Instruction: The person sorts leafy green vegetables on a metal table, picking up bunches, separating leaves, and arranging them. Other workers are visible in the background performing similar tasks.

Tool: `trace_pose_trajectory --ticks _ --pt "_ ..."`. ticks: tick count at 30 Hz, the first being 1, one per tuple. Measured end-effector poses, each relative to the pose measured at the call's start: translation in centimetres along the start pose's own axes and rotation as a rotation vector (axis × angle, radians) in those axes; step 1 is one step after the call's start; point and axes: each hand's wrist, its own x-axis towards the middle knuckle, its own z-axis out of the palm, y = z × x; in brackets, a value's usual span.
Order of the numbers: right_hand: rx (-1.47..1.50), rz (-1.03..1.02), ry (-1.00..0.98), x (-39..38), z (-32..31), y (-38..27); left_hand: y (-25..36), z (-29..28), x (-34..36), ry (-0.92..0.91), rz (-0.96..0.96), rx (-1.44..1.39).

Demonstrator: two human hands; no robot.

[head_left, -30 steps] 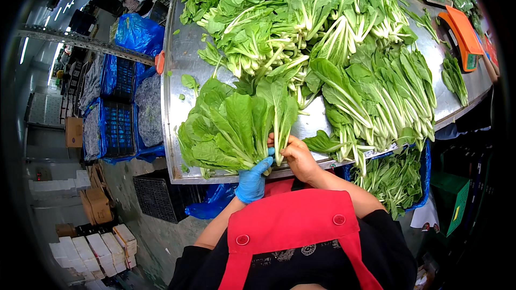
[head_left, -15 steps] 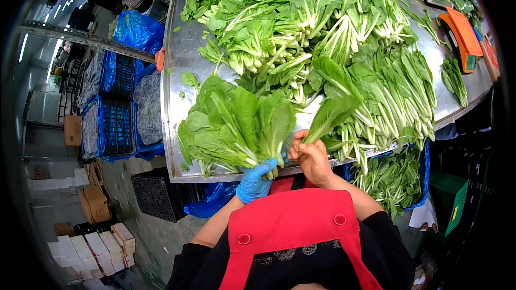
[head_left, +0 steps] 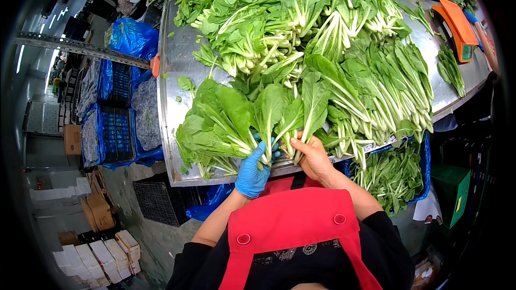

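My left hand (head_left: 252,172), in a blue glove, grips a bunch of leafy greens (head_left: 217,123) by the pale stems near the front edge of the steel table (head_left: 183,40). Just right of it my bare right hand (head_left: 314,157) pinches the stem end of a loose green plant (head_left: 313,102), whose leaf stands up beside the bunch. Behind both hands lies a large heap of greens (head_left: 279,16), with a flatter row of long-stemmed greens (head_left: 392,86) to the right.
An orange scale (head_left: 454,27) sits at the right. A blue-lined crate of greens (head_left: 392,177) is below the table's edge. Blue-wrapped crates (head_left: 115,134), a black crate (head_left: 158,198) and foam boxes (head_left: 105,255) stand left. A person (head_left: 129,0) is at the back left.
My right hand's plant tilted rightward half a second ago and now stands upright beside the bunch. My left hand's fingers have spread further round the stems.
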Motion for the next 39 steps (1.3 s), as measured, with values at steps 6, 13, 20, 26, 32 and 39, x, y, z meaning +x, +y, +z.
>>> trace_pose_trajectory --ticks 6,13,20,26,32,39 --pt "0.011 -0.055 -0.043 0.4 -0.4 0.6 0.2 0.4 -0.2 -0.036 -0.077 -0.101" --pt "0.054 -0.022 -0.004 0.3 -0.1 0.3 0.6 1.2 -0.7 0.059 -0.075 -0.038" --pt "-0.369 -0.021 -0.022 0.9 0.7 0.4 -0.1 1.2 -0.9 0.046 -0.004 0.116" --pt "-0.258 -0.055 0.012 1.1 0.3 0.9 -0.2 -1.1 0.0 0.130 -0.055 0.012" --pt "-0.198 -0.053 0.034 1.2 0.6 0.8 0.3 0.2 -0.4 0.128 -0.061 -0.058" --pt "-0.140 0.053 0.031 1.4 0.6 0.4 0.1 -0.2 -0.4 0.024 -0.014 0.013"
